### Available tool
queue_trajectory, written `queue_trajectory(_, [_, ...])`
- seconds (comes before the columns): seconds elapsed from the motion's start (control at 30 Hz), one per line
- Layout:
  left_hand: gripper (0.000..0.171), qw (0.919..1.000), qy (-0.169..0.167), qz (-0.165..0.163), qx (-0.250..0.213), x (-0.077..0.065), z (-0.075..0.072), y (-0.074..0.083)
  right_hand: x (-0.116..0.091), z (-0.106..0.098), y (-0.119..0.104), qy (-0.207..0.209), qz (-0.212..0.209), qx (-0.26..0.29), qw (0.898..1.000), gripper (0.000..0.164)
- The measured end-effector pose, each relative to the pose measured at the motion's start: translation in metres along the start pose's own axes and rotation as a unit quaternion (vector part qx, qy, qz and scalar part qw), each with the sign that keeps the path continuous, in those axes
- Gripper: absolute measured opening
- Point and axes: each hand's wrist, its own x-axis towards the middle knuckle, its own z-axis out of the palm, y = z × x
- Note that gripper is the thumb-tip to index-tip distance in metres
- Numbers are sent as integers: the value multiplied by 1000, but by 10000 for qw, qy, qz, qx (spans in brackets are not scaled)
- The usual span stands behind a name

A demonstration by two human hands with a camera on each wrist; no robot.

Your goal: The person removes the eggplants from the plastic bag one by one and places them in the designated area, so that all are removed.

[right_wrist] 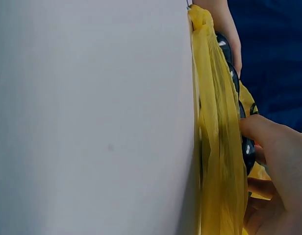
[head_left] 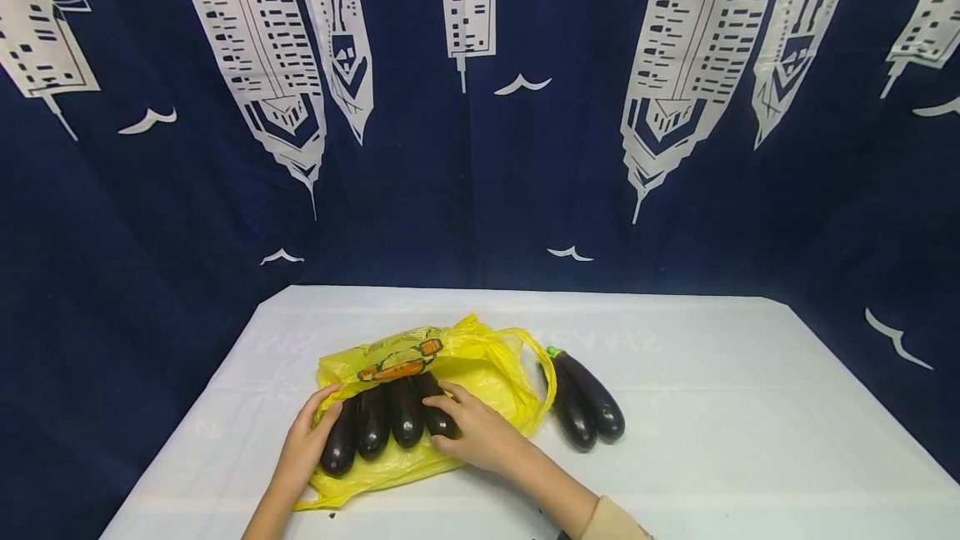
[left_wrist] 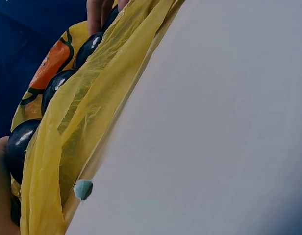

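A yellow plastic bag (head_left: 491, 377) lies on its side with its mouth facing the person. Several dark eggplants (head_left: 372, 423) lie side by side in its mouth, their rounded ends toward the front. At the left edge, the left hand (head_left: 303, 433) holds the bag's rim beside the leftmost eggplant (head_left: 339, 444); its fingertips are partly hidden. The right hand (head_left: 480, 433) grips the rightmost eggplant (head_left: 441, 421) in the bag, with the thumb on the near side and fingers over the top. In the right wrist view, that eggplant (right_wrist: 248, 154) shows between thumb and fingers.
Two more eggplants (head_left: 596, 397) lie together on the white table (head_left: 712, 423), right of the bag, close to its handle loop (head_left: 550, 373). Small dark bits (head_left: 332, 515) lie near the bag's front edge. A dark blue curtain (head_left: 480, 190) with white building prints hangs behind.
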Motion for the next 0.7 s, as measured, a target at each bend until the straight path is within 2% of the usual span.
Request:
queue_trajectory(0.27, [55,10000,-35,-61,40,0,0,1,0,2,1,111,54,234,9997,46])
queue_trajectory(0.7, [54,10000,-23,-65,5,0,0,2,-5,0,3,261,389,565,9973,46])
